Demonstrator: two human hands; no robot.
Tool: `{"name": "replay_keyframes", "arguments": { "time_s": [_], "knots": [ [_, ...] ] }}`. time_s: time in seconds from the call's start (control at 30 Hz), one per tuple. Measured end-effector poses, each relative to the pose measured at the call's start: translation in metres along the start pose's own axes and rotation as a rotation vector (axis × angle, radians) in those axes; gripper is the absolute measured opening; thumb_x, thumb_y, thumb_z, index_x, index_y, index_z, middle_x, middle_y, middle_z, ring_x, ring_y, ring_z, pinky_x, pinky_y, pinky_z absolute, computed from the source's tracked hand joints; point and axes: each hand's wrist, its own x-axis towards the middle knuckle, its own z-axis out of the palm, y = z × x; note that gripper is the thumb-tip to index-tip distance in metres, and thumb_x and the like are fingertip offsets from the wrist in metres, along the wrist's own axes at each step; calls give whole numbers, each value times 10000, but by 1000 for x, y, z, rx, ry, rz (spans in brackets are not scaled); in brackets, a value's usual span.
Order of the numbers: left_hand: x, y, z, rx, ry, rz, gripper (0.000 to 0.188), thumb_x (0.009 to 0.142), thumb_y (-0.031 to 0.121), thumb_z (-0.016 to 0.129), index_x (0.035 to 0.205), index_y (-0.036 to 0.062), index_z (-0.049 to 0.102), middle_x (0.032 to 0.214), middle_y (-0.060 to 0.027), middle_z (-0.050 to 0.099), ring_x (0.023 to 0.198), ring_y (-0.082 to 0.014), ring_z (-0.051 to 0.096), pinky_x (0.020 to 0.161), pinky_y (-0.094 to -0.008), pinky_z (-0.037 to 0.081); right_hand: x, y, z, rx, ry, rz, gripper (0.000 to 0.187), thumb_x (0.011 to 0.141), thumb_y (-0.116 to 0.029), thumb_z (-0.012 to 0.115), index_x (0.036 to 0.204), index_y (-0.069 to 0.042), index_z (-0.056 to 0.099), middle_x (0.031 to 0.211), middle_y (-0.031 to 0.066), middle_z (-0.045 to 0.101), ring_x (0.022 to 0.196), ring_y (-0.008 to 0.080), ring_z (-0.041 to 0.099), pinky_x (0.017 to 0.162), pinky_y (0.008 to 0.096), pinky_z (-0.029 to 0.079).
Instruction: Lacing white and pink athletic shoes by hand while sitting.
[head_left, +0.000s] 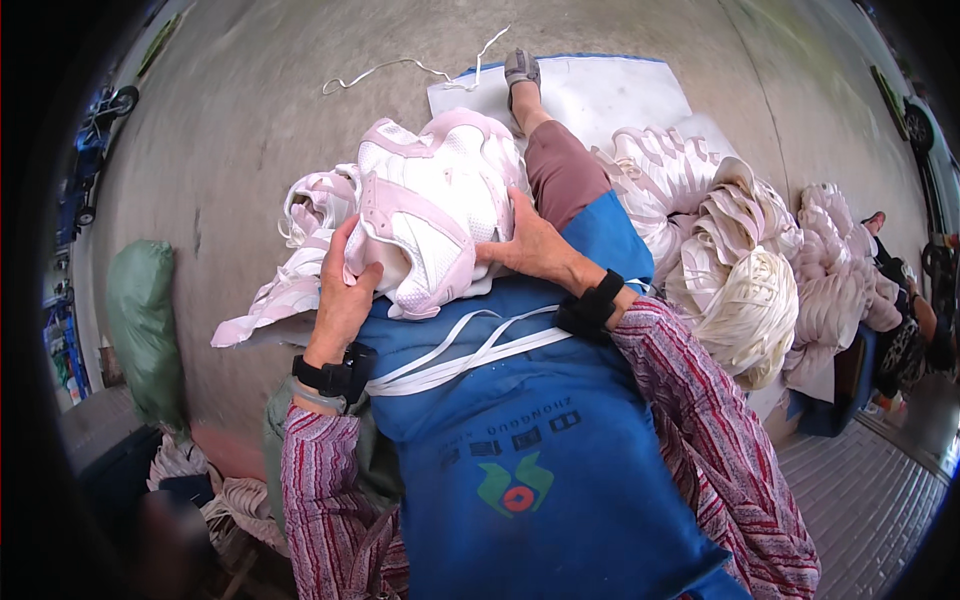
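Grasping the lower left edge of a stack of white-and-pink shoe uppers, the left hand has its thumb toward the stack's near opening, while the right hand clasps the opposite side, thumb pointing inward and fingers along the edge. The stack sits between both palms, above the lap, at the far edge of a blue apron. Flat white straps lie across the apron just below the hands. More pink-and-white pieces spread to the left, beside the left hand. To the right of the person's leg, a curved bundle of similar pieces rests near a rounded cream bundle, with another pale pink bundle beyond. Farther out, a white sheet lies under the person's foot, a thin white cord trails over the concrete floor, and a green sack stands at far left.
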Motion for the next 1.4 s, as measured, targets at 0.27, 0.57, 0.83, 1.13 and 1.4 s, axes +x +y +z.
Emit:
{"name": "replay_keyframes", "arguments": {
  "time_s": [0.27, 0.57, 0.83, 1.13, 1.4],
  "knots": [
    [-1, -12, -9, -40, -37, -40, 632, 798, 3, 591, 1387, 60, 369, 1344, -185, 455, 1246, -270, 435, 1031, -341, 357, 11, 19, -1, 172, 49, 118, 1062, 629, -326, 822, 1425, 50, 228, 986, 138, 570, 811, 199, 575, 760, 311, 502],
    [-10, 12, 1, 94, -61, 165, 624, 772, -101, 570, 1359, 34, 407, 1337, -130, 484, 1272, -256, 426, 1067, -344, 315, 6, -1, -16, -66, 199, -187, 564, 721, -137, 606, 1248, 27, 488, 824, 170, 557, 752, 315, 576, 716, 366, 492],
    [-21, 28, 9, 433, -59, 355, 635, 792, -74, 584, 1384, 54, 392, 1350, -131, 466, 1260, -255, 434, 1056, -337, 326, 10, -66, -33, -391, 168, -361, 374, 757, -71, 541, 1121, -14, 606, 914, 266, 561, 818, 406, 579, 764, 423, 488],
    [-27, 31, 55, 581, -7, 328, 1016, 729, 284, 762, 1438, -43, 112, 1378, -323, 281, 1275, -451, 358, 1042, -445, 348, 47, -71, -57, 24, -277, -99, 299, 908, -193, 522, 1099, 3, 644, 872, 130, 664, 743, 202, 634, 701, 314, 516],
    [-23, 32, 77, 696, 27, 375, 1034, 711, 283, 783, 1468, 82, 109, 1347, -395, 227, 1206, -561, 363, 977, -511, 395, 29, -40, -57, 206, -118, -87, 729, 856, -496, 582, 1278, 89, 474, 1050, 232, 611, 916, 267, 621, 812, 331, 510]
  ]
}}
